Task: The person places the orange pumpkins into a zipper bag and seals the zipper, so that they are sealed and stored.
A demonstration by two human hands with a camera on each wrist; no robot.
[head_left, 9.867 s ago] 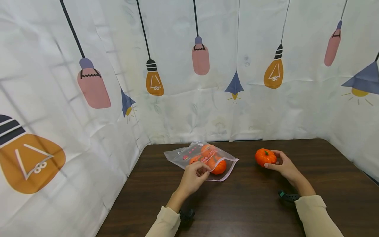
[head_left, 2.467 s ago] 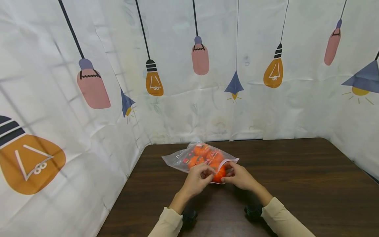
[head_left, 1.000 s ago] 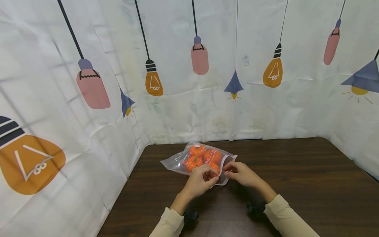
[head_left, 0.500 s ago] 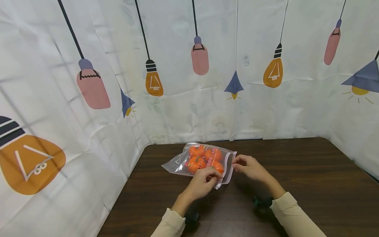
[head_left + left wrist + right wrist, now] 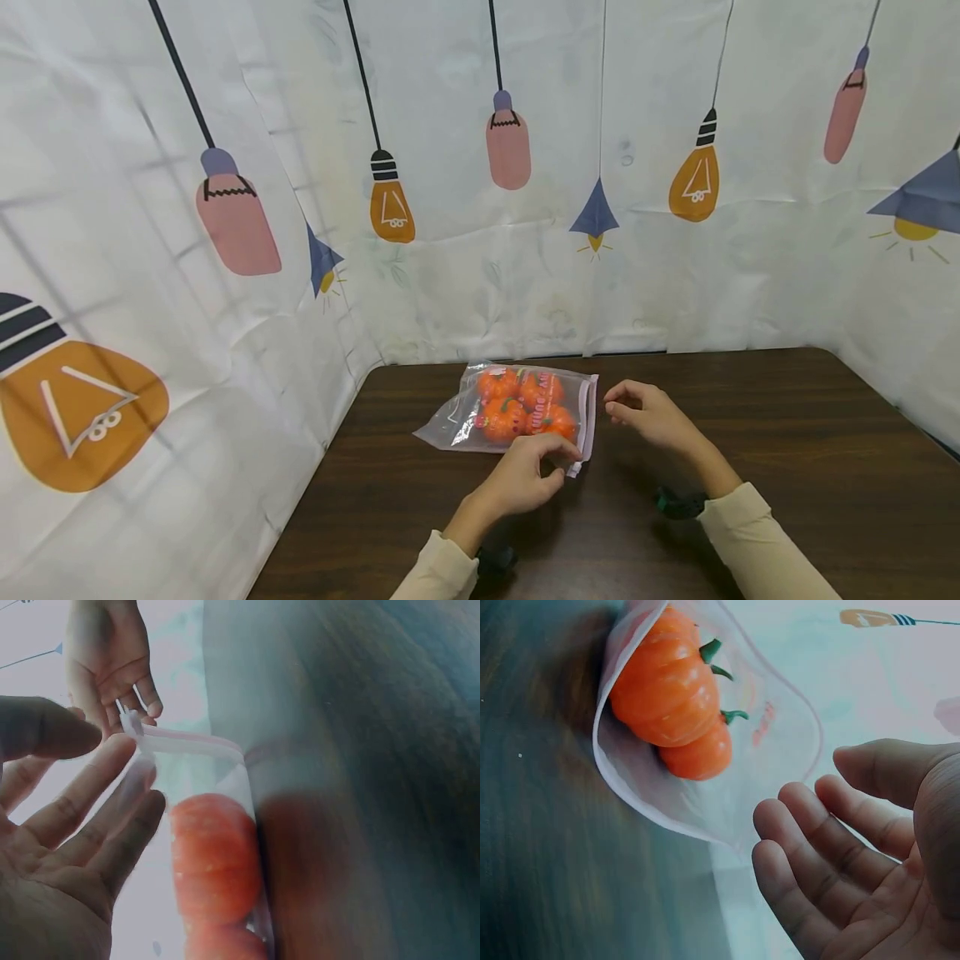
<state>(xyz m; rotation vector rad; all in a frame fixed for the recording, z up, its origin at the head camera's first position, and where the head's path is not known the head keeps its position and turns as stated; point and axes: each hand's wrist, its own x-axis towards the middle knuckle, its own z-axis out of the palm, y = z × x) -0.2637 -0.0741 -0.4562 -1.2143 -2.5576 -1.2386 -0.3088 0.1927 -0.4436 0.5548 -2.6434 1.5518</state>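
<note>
A clear slider zip bag with pink lettering and a pale rim lies on the table, holding several small orange pumpkins with green stems. Its mouth faces right and gapes in the right wrist view, where two pumpkins show inside. My left hand hovers at the bag's near corner, thumb and fingers apart, close to the white slider. Off the right end of the bag, my right hand is held with fingers loosely bent and nothing between them; a gap separates it from the rim.
The dark wood table carries the bag. A white curtain printed with hanging lamps stands behind and along both sides. Dark wrist-camera mounts are strapped under both wrists.
The pumpkin my right hand held at first is now in the bag. My right hand has drawn away rightward from the rim, my left hand has come off the near edge, and the bag lies flatter.
</note>
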